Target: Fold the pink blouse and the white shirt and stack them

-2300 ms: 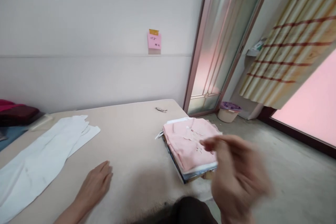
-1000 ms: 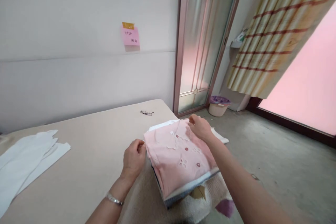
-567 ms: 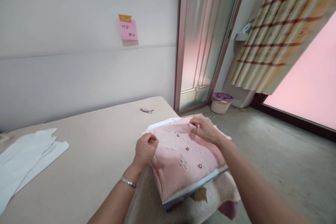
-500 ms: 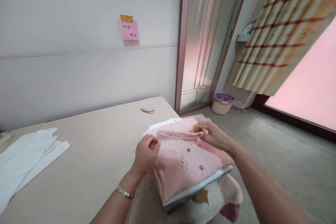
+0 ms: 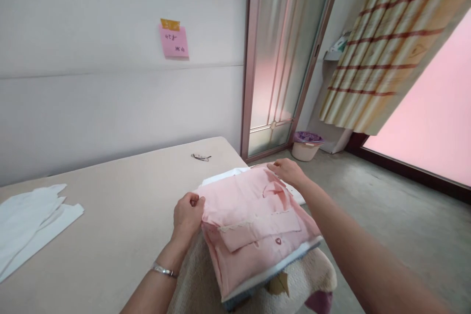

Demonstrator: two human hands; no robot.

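A pink garment (image 5: 253,235) with small heart prints lies on a stack of folded cloth, one part of it turned back toward me. My left hand (image 5: 187,215) is closed, thumb and finger pinching the garment's left edge. At the far right corner, my right hand (image 5: 289,171) has its fingers closed on the pink cloth. Beneath the garment, white cloth (image 5: 225,174) shows at the back, and a white layer over a blue-grey one shows in front. The stack rests on a cream textured cover (image 5: 298,282) with a leaf pattern.
White cloth pieces (image 5: 33,221) lie at the left of the beige table (image 5: 125,201). Glasses (image 5: 201,157) sit near its far corner. A lined bin (image 5: 307,146) stands by the glass door (image 5: 279,59). A pink note (image 5: 173,41) hangs on the wall.
My right hand has moved to the far right corner. A part of the garment has come forward, covering the flower cutout. My left hand has shifted slightly left, and the view has turned a little right.
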